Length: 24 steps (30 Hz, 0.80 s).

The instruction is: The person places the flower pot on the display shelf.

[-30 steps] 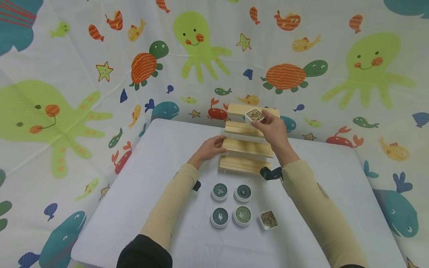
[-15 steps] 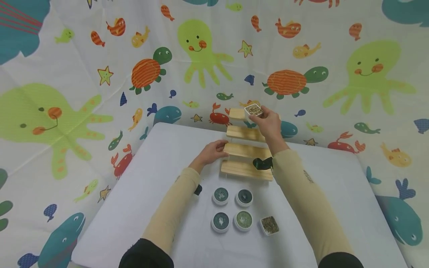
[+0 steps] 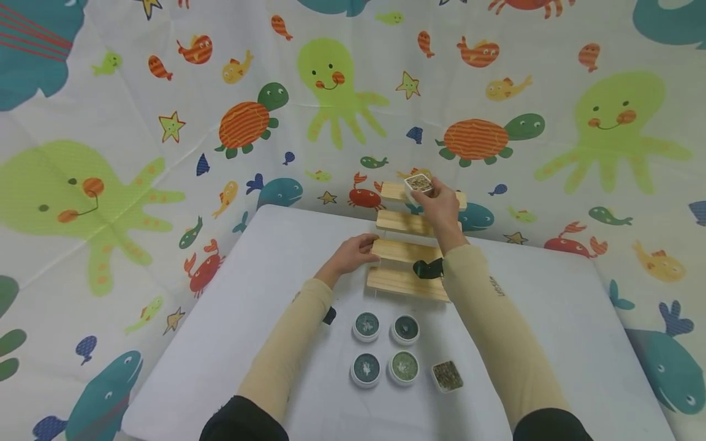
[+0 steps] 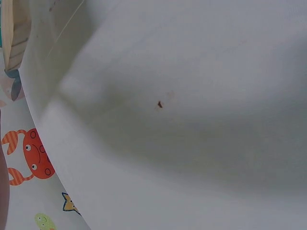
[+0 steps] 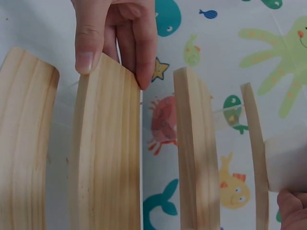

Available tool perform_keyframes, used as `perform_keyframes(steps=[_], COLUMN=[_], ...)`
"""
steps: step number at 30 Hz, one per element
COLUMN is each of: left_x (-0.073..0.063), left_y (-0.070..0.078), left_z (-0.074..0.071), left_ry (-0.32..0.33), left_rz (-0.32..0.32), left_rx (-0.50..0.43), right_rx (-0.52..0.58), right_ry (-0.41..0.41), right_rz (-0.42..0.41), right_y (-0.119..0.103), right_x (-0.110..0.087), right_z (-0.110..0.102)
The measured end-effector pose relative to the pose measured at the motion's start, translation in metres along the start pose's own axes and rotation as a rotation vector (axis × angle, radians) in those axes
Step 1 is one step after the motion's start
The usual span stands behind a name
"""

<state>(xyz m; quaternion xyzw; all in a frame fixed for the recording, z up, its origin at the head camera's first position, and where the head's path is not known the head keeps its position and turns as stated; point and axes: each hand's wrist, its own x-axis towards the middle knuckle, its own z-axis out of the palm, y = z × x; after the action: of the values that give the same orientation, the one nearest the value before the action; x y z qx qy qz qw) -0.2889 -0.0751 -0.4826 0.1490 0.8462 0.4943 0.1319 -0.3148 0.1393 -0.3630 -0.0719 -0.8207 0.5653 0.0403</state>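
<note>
In the head view my right hand holds a small white square pot filled with brownish dried bits, at the top board of a stepped wooden rack. The right wrist view shows the white pot against that narrow top board, fingertips curled at its side. My left hand grips the left end of the second board from the front, thumb on one side and fingers on the other. Only a board's end shows in the left wrist view.
In front of the rack stand several round white tubs, one with a green top and others dark green. A second square pot is right of them. The white table meets a sea-animal print cloth behind.
My right hand has lifted the square pot slightly relative to the rack, up to the top board, and the right forearm has shifted left. My left hand keeps its grip on the board.
</note>
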Motion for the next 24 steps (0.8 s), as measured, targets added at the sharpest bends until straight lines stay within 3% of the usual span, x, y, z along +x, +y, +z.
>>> perform_keyframes(steps=[24], left_x=[-0.0025], left_y=[0.0014], left_z=[-0.0015], left_ry=[0.0], left_rz=[0.024], left_rx=[0.014], right_rx=[0.008], right_ry=[-0.031], right_rz=[0.032], right_y=[-0.0011], right_x=[-0.001], right_z=[0.0003])
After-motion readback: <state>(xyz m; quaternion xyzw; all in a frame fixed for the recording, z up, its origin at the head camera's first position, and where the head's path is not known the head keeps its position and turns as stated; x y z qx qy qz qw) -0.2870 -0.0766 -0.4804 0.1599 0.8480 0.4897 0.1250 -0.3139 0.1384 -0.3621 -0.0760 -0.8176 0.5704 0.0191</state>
